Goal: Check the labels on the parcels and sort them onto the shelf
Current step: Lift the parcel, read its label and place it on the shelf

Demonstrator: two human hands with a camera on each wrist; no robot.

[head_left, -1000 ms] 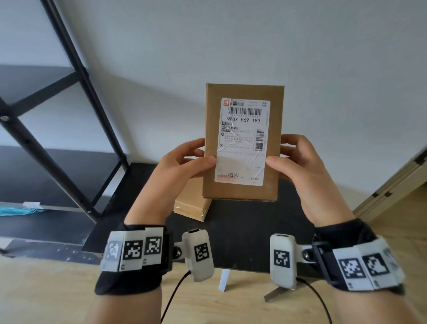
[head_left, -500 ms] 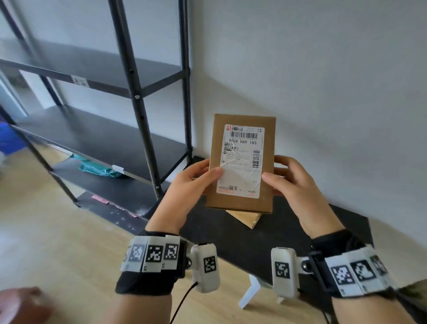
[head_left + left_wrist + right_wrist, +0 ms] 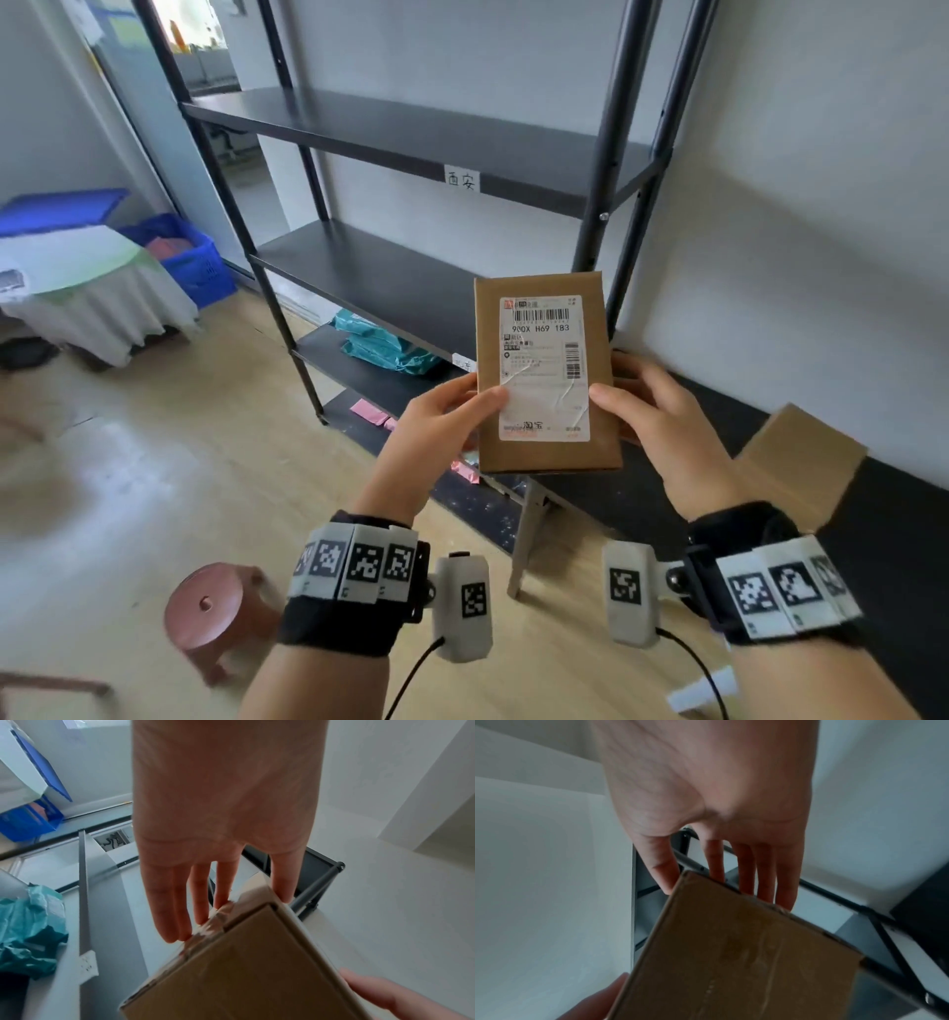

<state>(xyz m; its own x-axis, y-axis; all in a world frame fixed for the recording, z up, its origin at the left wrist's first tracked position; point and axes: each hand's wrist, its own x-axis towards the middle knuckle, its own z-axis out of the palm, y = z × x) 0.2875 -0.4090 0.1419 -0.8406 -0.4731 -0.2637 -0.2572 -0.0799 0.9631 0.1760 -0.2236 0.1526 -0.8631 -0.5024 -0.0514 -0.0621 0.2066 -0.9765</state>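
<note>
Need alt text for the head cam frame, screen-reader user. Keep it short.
Two hands, left hand and right hand, hold a brown cardboard parcel upright by its side edges, its white shipping label facing the camera. Behind it stands a black metal shelf with teal bags on a lower tier; another cardboard box lies at right.

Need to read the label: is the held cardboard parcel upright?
Upright: the cardboard parcel stands on end between left hand and right hand, label text reading level.

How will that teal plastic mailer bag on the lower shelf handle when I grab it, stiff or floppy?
Probably floppy: the teal mailer bag lies crumpled and creased on the lower shelf. Its film looks thin, so it is likely to sag in a one-handed grip. It may be a bit slippery, though weight cannot be judged.
</note>
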